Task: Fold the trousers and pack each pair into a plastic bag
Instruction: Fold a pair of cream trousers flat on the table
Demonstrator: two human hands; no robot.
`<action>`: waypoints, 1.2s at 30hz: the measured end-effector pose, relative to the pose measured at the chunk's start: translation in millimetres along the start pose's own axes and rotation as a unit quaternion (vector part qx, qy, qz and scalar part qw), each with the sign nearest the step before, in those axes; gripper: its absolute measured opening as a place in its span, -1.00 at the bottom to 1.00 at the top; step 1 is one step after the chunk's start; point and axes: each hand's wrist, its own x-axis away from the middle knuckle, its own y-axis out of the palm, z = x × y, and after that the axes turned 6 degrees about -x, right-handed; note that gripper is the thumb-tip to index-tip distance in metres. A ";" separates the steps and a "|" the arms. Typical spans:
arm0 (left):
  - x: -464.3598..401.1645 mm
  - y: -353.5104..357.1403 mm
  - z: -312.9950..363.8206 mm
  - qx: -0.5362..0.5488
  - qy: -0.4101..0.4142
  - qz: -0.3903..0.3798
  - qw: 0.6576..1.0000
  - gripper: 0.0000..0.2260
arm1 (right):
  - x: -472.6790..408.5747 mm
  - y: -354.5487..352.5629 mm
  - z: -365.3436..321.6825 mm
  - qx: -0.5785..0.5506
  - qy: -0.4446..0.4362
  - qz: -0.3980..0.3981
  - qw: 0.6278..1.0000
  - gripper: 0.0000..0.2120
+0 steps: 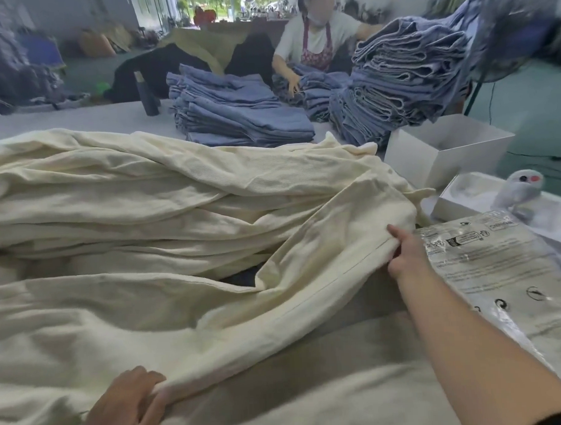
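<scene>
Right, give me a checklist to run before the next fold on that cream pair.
1. Left hand holds the near edge of the cream trousers: ok.
2. Right hand pinches the far edge: ok.
3. Edge between the hands pulled straight: ok.
4. Rest of the pair lying flat: not ok, it is bunched over the cream pile.
5. Plastic bag beside the right hand: ok.
6. Bag mouth open: cannot tell.

Garment workshop: stacked trousers (242, 114) everywhere
</scene>
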 end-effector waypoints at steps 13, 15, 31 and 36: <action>32.5 5.4 19.7 -0.058 -0.091 -0.065 0.992 -0.89 | 46.3 -87.4 -65.4 0.548 -0.216 0.221 0.777 -0.49; 41.2 -2.8 22.9 -0.057 -0.123 -0.058 0.989 -0.93 | 66.0 -76.7 -50.6 0.564 -0.257 0.210 0.756 -0.47; 80.1 -164.0 -140.2 0.018 -0.356 0.138 0.924 -0.87 | 197.2 33.3 248.8 0.704 -0.160 -0.259 0.641 -0.48; 46.8 -171.8 -217.6 0.008 -0.340 0.114 0.933 -0.82 | 195.9 88.7 309.2 0.712 -0.211 -0.271 0.613 -0.61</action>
